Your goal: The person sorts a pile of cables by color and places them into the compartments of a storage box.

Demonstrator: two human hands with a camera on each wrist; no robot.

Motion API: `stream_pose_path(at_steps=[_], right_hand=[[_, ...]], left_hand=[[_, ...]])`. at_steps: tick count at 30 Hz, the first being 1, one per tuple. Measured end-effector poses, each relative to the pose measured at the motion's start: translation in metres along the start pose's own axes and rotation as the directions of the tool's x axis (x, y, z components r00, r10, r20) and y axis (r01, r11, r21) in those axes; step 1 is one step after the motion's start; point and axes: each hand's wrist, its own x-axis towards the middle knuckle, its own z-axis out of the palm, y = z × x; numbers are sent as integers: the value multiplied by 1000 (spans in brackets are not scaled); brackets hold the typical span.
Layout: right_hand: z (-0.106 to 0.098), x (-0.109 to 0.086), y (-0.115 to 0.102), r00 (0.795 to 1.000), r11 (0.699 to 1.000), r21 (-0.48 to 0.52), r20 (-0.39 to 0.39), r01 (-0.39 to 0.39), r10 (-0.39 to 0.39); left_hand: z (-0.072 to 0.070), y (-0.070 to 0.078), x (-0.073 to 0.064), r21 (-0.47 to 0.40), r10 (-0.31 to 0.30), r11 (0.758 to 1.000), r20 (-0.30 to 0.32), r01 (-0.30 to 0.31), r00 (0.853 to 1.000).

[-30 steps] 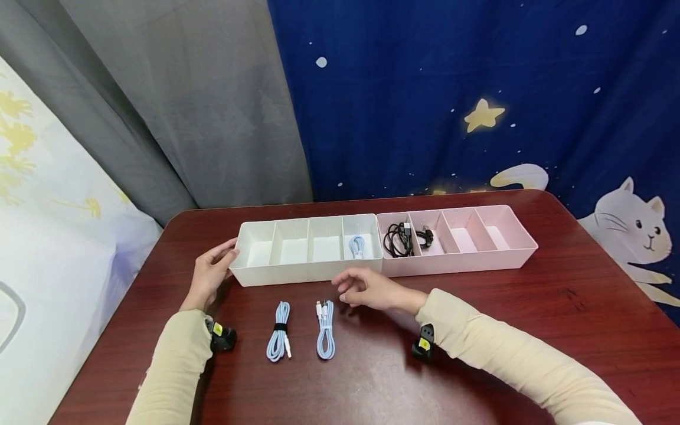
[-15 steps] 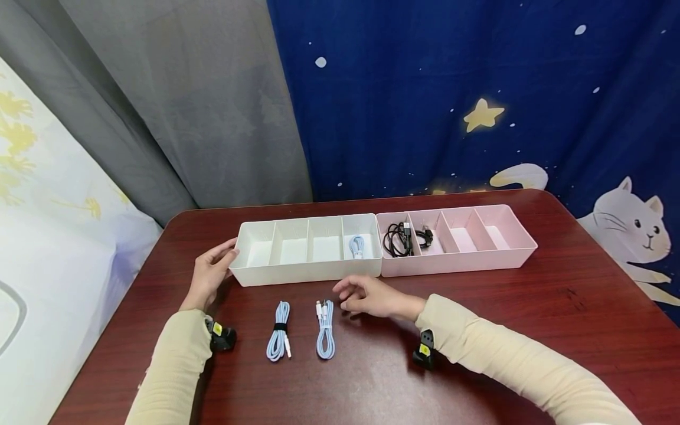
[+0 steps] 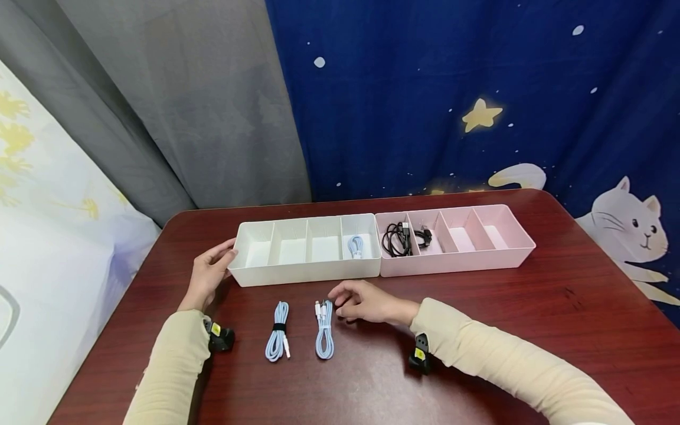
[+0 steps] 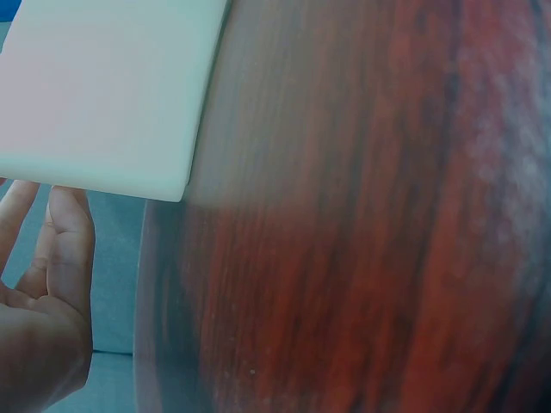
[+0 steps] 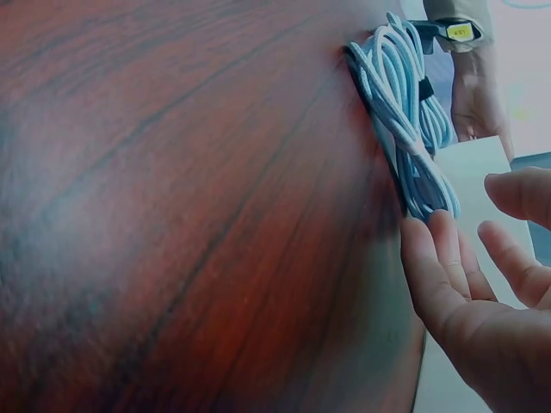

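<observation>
At the left end of the white divided box [image 3: 303,273], my left hand [image 3: 206,277] rests its fingertips against the end wall. The left wrist view shows these fingers [image 4: 71,245] extended to the box's edge. My right hand [image 3: 366,302] hovers by a coiled light-blue cable [image 3: 325,339] on the table, thumb and fingers apart with nothing between them. To its left lies a second light-blue cable [image 3: 276,343], tied with a black strap. Another light-blue cable [image 3: 356,245] sits in the white box's rightmost compartment. In the right wrist view, the fingertips come close to the cable [image 5: 405,129]; contact is unclear.
A pink divided box [image 3: 457,261] stands end to end with the white one. Black cables [image 3: 397,241] lie in its two left compartments. Curtains [image 3: 425,118] hang behind the dark red wooden table [image 3: 361,389].
My right hand has come down and nearer to me, from the white box's front towards the right-hand loose cable. My left hand stays at the box's end.
</observation>
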Motion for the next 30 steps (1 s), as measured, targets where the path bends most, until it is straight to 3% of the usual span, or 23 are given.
stream_pose_path(at_steps=[30], right_hand=[[12,6,9,999,996,85,-12,-29,30]], left_hand=[[0,2,-2,-5,10,1000,9,-9,1000]])
